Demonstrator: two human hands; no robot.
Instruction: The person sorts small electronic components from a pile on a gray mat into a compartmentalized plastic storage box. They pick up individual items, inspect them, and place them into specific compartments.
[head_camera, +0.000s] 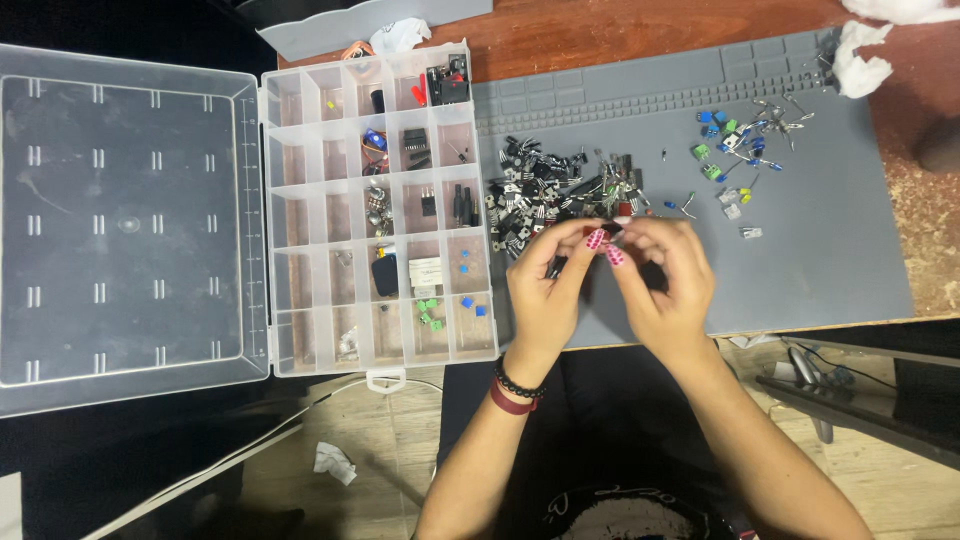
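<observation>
Small electronic component (612, 234): dark, tiny, detail too small to tell. Pinched between fingertips of left hand (545, 285) and right hand (665, 280), both closed narrowly on it, above grey work mat (840, 260) on desk (640, 35). Pile of dark components (545, 185) lies just beyond; clear compartment box (380, 205) to the left.

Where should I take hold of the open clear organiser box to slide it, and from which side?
Probably the organiser box by its front wall beside the latch tab, coming from the near table edge. That wall is bare, while the flat-open lid blocks the left and loose components crowd the right.
</observation>
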